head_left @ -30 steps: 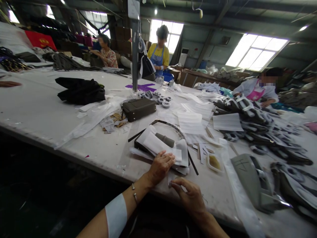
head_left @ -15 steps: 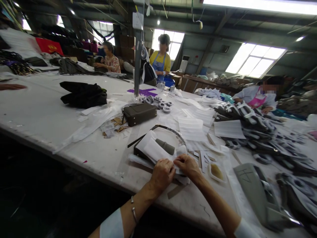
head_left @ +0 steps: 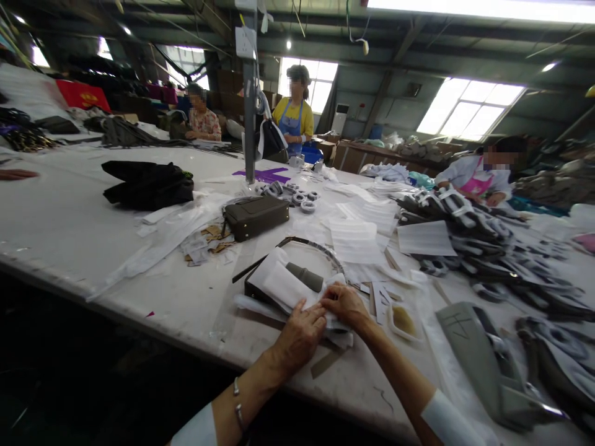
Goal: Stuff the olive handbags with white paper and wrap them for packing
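The dark bag (head_left: 255, 290) you are working on lies at the near edge of the table (head_left: 69, 217), just ahead of you. It is mostly covered by white wrapping paper (head_left: 283, 286), so only a dark corner and a grey rolled handle (head_left: 304, 277) show. Your left hand (head_left: 297, 337) lies palm down on the near side of the paper with its fingers stretched forward and flat. Your right hand (head_left: 344, 305) meets it from the right, its fingers bent down onto the same sheet. They hide the paper's edge, so I cannot tell whether you pinch a fold or only press it.

A dark strap (head_left: 316, 244) curves behind the bag, part of its loop hidden under the paper. A grey strip (head_left: 325, 363) lies on the table below your hands. Just right of your right hand sits a small tray (head_left: 403, 320) with something yellowish in it, too blurred to name.

Farther back are a brown bag (head_left: 255, 217), tape rolls (head_left: 302, 199), stacked white sheets (head_left: 356, 238) and a black bundle (head_left: 147, 184). On the right, a pile of grey parts (head_left: 488, 235) runs out of the frame. Across the table, a person in a yellow top (head_left: 295, 114) stands beside a pole (head_left: 250, 111), and a person in a pink apron (head_left: 474, 176) bends over the pile.
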`<state>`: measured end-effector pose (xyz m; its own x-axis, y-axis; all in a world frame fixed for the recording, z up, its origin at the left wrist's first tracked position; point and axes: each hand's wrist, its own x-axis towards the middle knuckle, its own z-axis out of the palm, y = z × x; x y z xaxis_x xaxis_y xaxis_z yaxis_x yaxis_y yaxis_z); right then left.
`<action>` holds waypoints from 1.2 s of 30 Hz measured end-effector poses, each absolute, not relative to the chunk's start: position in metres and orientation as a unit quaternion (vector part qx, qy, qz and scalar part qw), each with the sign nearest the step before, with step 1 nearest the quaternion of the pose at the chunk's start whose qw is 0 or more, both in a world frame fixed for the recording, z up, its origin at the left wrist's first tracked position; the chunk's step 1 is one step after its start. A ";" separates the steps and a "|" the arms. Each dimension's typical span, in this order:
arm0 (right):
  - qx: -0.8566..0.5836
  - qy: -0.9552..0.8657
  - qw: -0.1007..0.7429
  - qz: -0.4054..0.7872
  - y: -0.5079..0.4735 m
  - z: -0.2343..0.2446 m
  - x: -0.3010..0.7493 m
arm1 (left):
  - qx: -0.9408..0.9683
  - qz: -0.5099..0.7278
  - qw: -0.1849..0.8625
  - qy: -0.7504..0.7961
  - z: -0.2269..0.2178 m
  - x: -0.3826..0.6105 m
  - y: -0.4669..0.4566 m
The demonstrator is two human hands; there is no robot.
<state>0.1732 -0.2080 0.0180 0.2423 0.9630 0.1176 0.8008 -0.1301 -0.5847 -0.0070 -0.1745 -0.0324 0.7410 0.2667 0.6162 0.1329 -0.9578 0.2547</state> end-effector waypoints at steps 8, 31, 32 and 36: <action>-0.776 -0.510 0.363 0.083 -0.216 0.020 0.183 | 0.938 0.299 0.099 0.148 -0.025 -0.004 -0.181; -0.846 -0.109 0.487 0.189 -0.483 0.040 0.372 | 0.917 0.386 -0.006 0.101 -0.031 -0.002 -0.166; -0.840 -0.108 0.498 0.186 -0.483 0.042 0.372 | 0.918 0.385 -0.007 0.100 -0.030 -0.002 -0.166; -0.825 -0.087 0.539 0.147 -0.491 0.048 0.368 | 0.921 0.377 -0.007 0.096 -0.031 -0.003 -0.165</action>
